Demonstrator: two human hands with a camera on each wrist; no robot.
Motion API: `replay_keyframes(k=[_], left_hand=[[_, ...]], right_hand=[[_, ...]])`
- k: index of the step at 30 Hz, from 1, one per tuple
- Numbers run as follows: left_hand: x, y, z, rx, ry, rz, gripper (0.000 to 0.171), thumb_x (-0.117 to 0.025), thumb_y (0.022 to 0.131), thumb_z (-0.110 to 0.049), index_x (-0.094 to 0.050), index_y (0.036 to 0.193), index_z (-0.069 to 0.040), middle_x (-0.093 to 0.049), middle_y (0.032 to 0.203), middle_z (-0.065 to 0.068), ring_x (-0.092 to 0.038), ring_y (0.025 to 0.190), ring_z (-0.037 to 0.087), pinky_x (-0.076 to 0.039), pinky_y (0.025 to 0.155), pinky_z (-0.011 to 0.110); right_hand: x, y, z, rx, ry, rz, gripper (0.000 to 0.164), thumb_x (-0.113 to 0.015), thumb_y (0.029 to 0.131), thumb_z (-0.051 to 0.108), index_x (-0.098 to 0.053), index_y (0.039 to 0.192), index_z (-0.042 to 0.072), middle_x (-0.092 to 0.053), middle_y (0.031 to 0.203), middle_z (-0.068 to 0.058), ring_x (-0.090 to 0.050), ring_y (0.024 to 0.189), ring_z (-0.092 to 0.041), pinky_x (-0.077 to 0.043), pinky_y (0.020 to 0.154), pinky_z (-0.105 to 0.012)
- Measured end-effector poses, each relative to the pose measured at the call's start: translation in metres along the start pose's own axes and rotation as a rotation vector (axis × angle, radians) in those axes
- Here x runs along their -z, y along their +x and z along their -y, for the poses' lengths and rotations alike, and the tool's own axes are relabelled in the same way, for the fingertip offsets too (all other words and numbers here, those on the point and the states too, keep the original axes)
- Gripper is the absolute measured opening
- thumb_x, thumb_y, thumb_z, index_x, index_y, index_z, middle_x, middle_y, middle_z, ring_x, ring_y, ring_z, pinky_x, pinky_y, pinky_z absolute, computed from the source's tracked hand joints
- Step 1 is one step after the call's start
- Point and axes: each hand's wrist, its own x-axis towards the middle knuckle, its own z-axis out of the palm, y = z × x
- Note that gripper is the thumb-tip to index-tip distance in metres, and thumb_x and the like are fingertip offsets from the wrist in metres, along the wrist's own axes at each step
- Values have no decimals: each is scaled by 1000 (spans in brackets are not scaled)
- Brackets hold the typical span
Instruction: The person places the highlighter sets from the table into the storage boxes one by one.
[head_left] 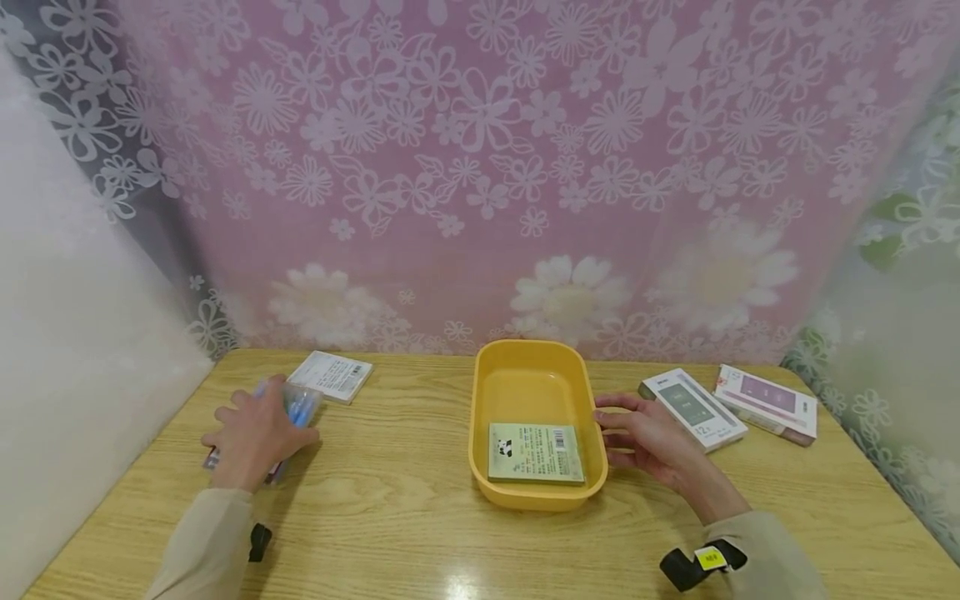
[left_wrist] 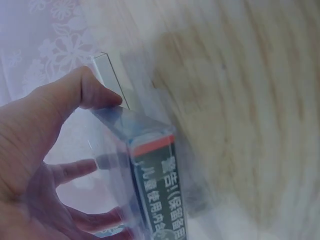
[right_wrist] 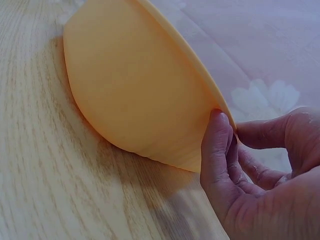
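Observation:
My left hand (head_left: 255,437) grips a clear plastic package (head_left: 302,405) at the left of the table, thumb on one side and fingers on the other. Blue items show through its end in the head view, and a dark label with white characters and a red strip (left_wrist: 155,145) in the left wrist view. The hand covers much of it. My right hand (head_left: 648,442) pinches the right rim of a yellow plastic bin (head_left: 532,498), thumb and fingertips on either side of the edge. Inside the bin lies a green pack with a panda picture (head_left: 536,454).
Behind my left hand lies a flat white pack with a barcode (head_left: 333,375). Right of my right hand are a white box with a grey-green panel (head_left: 693,408) and a white box with a purple panel (head_left: 768,400). A floral curtain (head_left: 450,208) hangs behind the wooden table (head_left: 390,500).

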Motion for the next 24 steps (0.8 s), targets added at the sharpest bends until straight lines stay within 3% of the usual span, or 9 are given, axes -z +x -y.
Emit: replay_keyframes(k=[14,24], left_hand=[[6,-11,-19,-139,-1,-187,89,-71,78,-41,-35,156,-20,-35,137,48,-41,108,71,-36,65,85],[8,-17,-35,-260,65,-346,93,-81,75,-48,-38,155,-28,-40,139,42,-47,110,68,-43,62,77]], right_hand=[[2,0,-2,13,-4,20,50,-65,100,23,-48,143,3,-72,104,-1,-72,87,-16,-63,76,-30],[2,0,-1,16,-11,17,51,-64,100,23,-47,144,3,-72,105,-1,-72,87,-16,-63,75,-29]])
